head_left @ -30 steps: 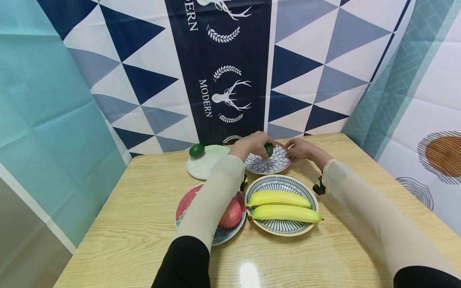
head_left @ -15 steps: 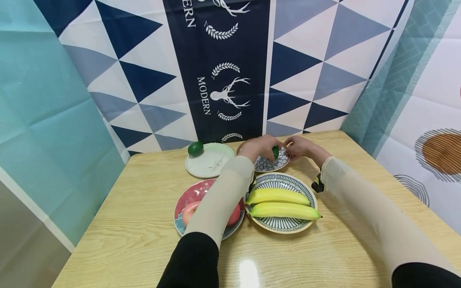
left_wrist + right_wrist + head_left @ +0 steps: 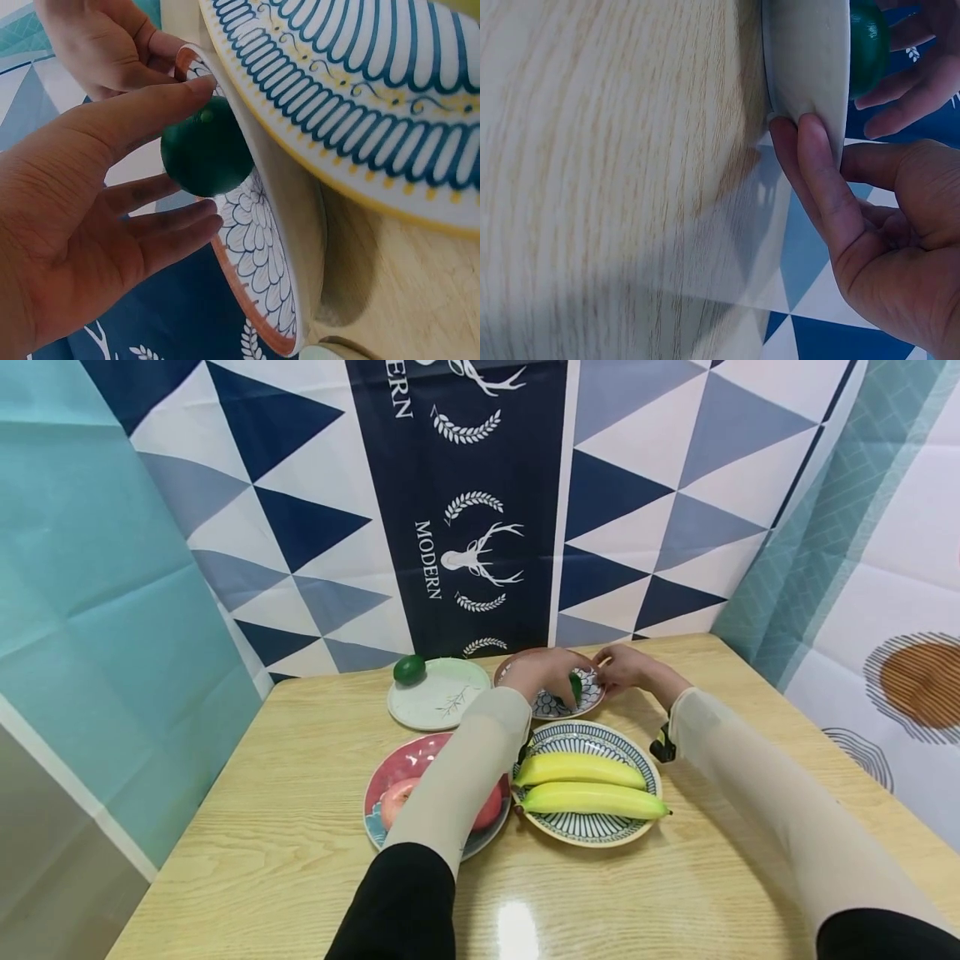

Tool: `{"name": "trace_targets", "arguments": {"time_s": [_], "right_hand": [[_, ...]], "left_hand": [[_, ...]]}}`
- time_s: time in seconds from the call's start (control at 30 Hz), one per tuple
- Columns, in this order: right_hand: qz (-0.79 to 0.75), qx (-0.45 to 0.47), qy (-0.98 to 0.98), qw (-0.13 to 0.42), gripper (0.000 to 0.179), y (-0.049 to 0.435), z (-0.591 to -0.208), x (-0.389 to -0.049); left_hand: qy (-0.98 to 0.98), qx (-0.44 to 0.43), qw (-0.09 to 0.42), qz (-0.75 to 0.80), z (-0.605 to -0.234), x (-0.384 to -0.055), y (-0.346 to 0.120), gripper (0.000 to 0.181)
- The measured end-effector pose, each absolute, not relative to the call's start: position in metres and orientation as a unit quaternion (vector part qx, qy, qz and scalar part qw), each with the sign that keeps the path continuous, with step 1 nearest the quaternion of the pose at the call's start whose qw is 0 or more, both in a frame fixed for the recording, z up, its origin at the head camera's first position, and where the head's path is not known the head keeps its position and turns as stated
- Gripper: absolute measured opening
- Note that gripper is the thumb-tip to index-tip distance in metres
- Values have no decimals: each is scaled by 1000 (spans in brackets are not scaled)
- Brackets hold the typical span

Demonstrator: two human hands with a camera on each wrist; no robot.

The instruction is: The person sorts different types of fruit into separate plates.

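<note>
In the head view my left hand (image 3: 542,672) is over the flower-patterned plate (image 3: 591,695) at the back, beside a dark green avocado (image 3: 575,685). The left wrist view shows the avocado (image 3: 208,148) against the plate's patterned face. The thumb lies along its upper side, and the loosely spread fingers (image 3: 176,225) reach past it below. My right hand (image 3: 626,667) pinches the same plate's right rim. In the right wrist view, two fingertips press the plate's underside (image 3: 810,60), with the thumb at the rim. The avocado's far side is hidden.
Another avocado (image 3: 409,669) sits at the edge of a pale plate (image 3: 431,708) at the back left. Nearer are a blue-patterned plate (image 3: 585,839) with two bananas (image 3: 592,799) and a red-and-blue plate (image 3: 393,770) with pinkish-red fruits (image 3: 396,800), partly behind the left sleeve.
My left hand has shifted right with the avocado over the flower-patterned plate, then its thumb and fingers have spread. The right hand stays at the rim.
</note>
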State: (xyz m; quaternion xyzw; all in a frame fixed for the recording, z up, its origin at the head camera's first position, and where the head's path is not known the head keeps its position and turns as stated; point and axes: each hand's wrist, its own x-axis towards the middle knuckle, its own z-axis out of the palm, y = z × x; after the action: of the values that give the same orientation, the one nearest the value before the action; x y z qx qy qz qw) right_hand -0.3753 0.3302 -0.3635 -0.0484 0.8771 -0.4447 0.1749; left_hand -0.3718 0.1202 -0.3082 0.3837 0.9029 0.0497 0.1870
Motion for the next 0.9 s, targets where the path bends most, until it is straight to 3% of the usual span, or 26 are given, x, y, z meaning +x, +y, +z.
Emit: {"name": "trace_targets", "arguments": {"time_s": [0.17,0.9], "right_hand": [[-448,-46,876,172,44,328,-360,-372],[-427,-34,889,164,47,324,-361,-370]], "left_hand": [[910,370,180,55,-307,-372,112,89],[935,320,145,51,-300,-387,44,72]]}}
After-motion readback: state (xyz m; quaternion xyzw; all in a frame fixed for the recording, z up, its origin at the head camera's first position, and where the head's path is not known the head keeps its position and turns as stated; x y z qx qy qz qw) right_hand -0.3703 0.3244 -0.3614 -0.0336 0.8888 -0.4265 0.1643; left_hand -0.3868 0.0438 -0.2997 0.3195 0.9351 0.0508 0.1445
